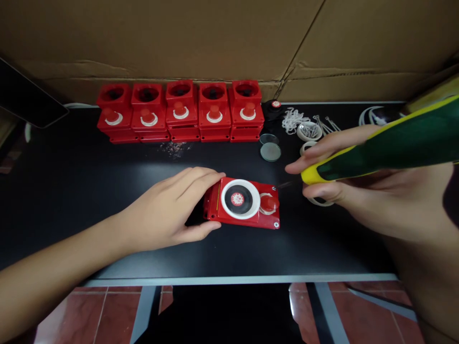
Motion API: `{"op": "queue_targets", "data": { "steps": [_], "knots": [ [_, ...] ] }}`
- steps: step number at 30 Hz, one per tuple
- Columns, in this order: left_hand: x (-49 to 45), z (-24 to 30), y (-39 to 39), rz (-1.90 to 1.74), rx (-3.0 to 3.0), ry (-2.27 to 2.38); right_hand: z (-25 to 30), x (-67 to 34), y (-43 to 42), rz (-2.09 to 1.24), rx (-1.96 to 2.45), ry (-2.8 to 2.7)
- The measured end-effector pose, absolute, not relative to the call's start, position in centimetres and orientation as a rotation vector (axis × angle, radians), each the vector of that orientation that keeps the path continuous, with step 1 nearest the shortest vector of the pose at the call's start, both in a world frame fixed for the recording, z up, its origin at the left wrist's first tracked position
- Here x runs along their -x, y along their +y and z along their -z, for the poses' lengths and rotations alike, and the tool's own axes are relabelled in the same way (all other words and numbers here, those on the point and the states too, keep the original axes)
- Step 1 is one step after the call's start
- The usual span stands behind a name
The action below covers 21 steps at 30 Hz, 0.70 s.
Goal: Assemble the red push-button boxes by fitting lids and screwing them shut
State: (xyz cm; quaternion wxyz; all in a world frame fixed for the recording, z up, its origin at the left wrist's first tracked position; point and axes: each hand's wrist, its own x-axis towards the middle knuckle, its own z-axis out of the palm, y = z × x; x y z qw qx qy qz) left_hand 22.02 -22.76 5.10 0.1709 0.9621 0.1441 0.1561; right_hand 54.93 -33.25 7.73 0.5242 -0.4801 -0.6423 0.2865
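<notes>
A red plastic box lies flat on the black table, with a white ring around a black disc and a translucent red knob at its right end. My left hand grips the box's left end, fingers on the far edge and thumb on the near edge. In my right hand is a green-and-yellow screwdriver, held nearly level. Its blurred blade points left, at the screw in the box's far right corner. Another cross-head screw sits in the near right corner.
Several red housings stand in a row at the back. To their right lie clear round discs, white cords, a small cup of screws and a black part. Cardboard rises behind; a dark panel is at left.
</notes>
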Motion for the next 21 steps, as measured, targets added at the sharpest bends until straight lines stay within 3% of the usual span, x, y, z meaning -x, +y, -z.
{"op": "queue_targets", "data": {
  "steps": [12,21],
  "knots": [
    [-22.2,-5.1,-22.8,-0.447,-2.797,0.385,-7.5,-55.5,-32.5,-0.566,1.070,-1.709],
    [-22.0,-5.1,-22.8,-0.446,-2.797,0.401,-7.7,-56.3,-32.7,-0.810,0.993,-1.703]
  ]
}}
